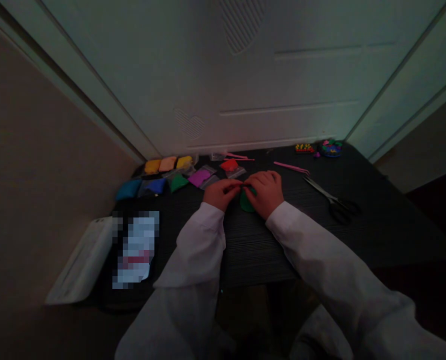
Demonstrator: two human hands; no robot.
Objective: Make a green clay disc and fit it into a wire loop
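Near the middle of the dark table, my left hand (222,194) and my right hand (266,192) meet at the fingertips. My left thumb and index finger are pinched together, and my right fingers curl down towards them. Whatever sits between the fingertips is too small and dark to make out. A flat, rounded green piece (247,201) shows beneath my right hand, partly hidden by it. Just beyond my hands is a small bag of red clay-like material (229,165), and a purple one (199,177) lies beyond my left hand.
Several coloured bags, including a green one (178,183) and a blue one (153,187), line the left back. Scissors (331,200) and pink tweezers (291,167) lie at right. Small colourful pieces (330,148) stand at the back right. A blurred-out lit screen (136,250) is at left.
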